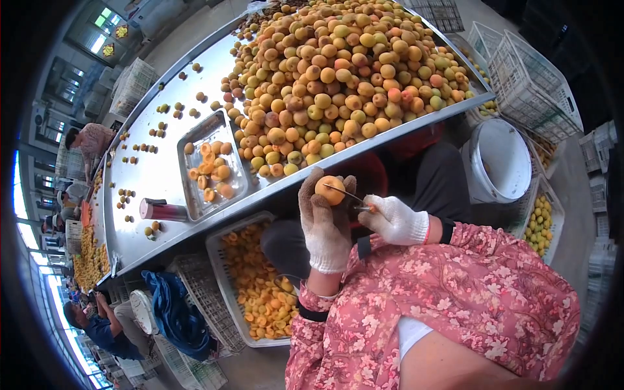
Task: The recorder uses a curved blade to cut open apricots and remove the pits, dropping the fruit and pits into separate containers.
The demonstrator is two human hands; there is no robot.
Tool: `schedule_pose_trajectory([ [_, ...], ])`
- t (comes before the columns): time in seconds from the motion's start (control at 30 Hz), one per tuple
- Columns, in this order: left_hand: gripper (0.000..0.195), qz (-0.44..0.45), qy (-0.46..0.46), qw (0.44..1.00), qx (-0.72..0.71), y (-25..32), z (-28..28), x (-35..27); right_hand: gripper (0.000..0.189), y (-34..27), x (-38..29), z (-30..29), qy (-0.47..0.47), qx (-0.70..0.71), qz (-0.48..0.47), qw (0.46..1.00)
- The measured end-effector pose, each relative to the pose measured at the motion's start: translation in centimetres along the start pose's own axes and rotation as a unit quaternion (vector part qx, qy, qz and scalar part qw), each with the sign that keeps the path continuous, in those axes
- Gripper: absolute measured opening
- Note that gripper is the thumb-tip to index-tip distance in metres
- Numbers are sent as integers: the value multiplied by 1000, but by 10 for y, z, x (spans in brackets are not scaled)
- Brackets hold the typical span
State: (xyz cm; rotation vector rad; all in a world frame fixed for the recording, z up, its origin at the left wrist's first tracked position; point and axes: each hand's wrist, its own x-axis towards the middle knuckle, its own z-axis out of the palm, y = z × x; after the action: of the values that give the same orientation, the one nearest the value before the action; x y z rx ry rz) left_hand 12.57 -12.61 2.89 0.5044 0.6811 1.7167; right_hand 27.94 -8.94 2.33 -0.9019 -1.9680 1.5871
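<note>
My left hand (324, 231), in a stained white knit glove, holds a whole apricot (330, 191) in its fingers just off the table's edge. My right hand (396, 220), gloved too, grips a small knife (366, 208). The thin blade lies across the apricot's face; how deep it goes, I cannot tell. Beyond my hands a large pile of apricots (321, 87) covers much of the metal table (151, 183). A steel tray (189, 169) on the table holds apricot halves (209, 163). Below my hands, partly hidden, is a red tub (376, 178).
A crate (214, 243) of apricot halves stands on the floor at my left. A dark red cylinder (163, 209) lies near the table's edge. On the right are a white bucket (507, 161) and stacked plastic crates (529, 83). Other people (109, 326) sit farther left.
</note>
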Motion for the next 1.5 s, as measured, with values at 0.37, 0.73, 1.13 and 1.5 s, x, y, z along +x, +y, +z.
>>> schedule_pose_trajectory([
  [0.37, 64, -109, -13, 990, -87, -13, -6, -4, 30, 30, 12, 14, 110, -72, -151, 980],
  [0.73, 45, 53, -26, 986, 159, -9, -15, 1, 23, 15, 10, 12, 65, -42, -82, 994],
  [1.13, 37, -31, 64, 997, -35, -12, -2, 3, 24, 48, 19, 17, 58, 43, -84, 994],
  [1.5, 38, -116, 98, 984, -97, -38, -14, 9, 23, 55, 27, 32, 123, -3, -156, 980],
])
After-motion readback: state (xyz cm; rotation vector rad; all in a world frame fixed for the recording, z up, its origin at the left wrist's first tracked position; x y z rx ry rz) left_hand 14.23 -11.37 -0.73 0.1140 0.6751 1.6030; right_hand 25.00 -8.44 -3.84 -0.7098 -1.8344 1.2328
